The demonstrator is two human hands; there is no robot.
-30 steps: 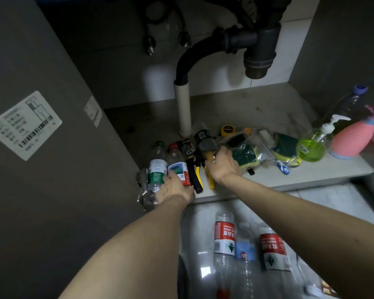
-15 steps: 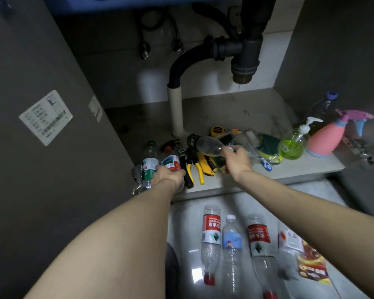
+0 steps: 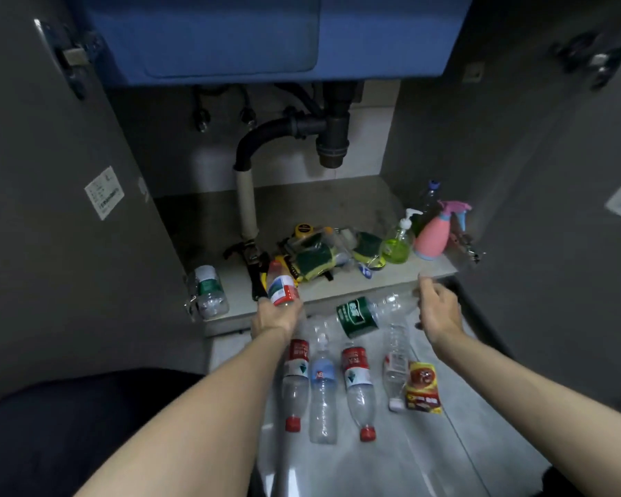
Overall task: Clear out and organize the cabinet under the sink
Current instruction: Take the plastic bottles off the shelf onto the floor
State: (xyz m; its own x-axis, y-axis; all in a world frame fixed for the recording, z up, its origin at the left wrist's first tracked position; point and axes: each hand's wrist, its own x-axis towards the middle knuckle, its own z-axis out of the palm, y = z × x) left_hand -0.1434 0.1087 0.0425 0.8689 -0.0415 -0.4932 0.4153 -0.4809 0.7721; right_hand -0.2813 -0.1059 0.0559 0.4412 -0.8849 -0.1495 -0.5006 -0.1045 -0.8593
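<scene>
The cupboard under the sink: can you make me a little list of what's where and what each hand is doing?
left hand: grips a red-label bottle at the front edge of the cupboard shelf
right hand: holds nothing, fingers loosely curled, above the floor
on the shelf: green-label bottle at the left, sponges, green soap pump, pink spray bottle
on the floor: four bottles lying side by side, a green-label bottle nearer the shelf, a red and yellow packet
overhead: black drain pipe
</scene>
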